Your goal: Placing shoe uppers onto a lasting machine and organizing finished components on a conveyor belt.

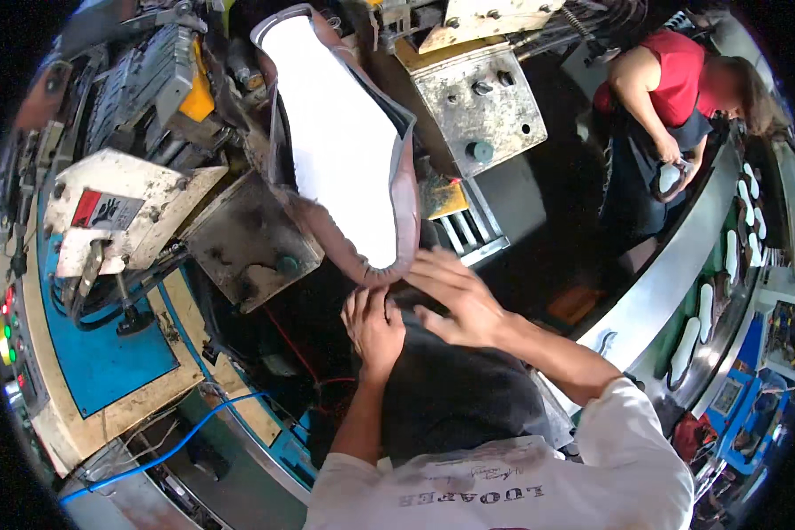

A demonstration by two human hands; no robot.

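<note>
A brown leather shoe upper (404, 190) with a long white insole (327, 132) on its underside is held up in front of me, sole side up. Its near, rounded end has a gathered, folded edge around the insole, while the upper stands away from the insole farther along. My left hand (375, 329) curls its fingers against the near end. At the right side of that same end, my right hand (458, 302) grips with its fingers, thumb set apart. The fingertips of both hands are partly hidden by the shoe.
Machine housings with knobs (477, 106) flank the shoe, and a white machine plate (124, 212) stands left above a blue-topped bench (106, 353). At right, a co-worker in red (676, 75) handles a shoe beside a curved conveyor (654, 300) carrying several white-soled shoes. A blue hose (163, 455) crosses lower left.
</note>
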